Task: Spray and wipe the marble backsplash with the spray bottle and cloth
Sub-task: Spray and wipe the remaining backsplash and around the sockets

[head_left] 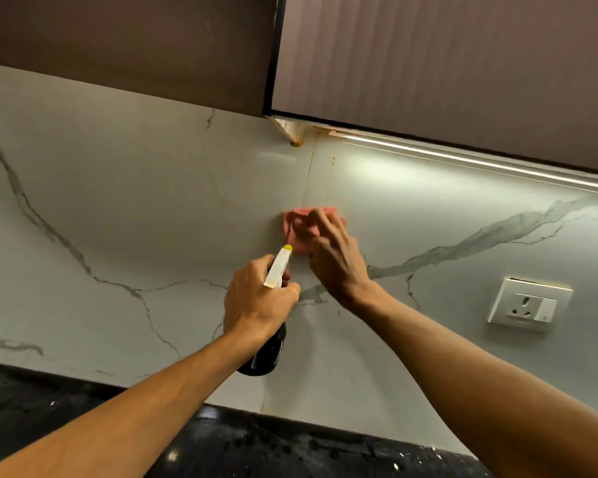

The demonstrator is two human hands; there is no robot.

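Here, right hand (335, 262) on cloth (292, 238), left hand (256, 301) round blurry-labelled spray bottle (268, 353)

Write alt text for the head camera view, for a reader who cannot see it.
A person's right hand presses a pink cloth against a white marble backsplash, while the left hand grips a spray bottle just below it, nozzle toward the wall. Brown cabinets hang above, a wall socket sits to the right, and a dark countertop runs below.

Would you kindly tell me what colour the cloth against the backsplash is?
Pink; the cloth shows best in the head view, under the right hand.
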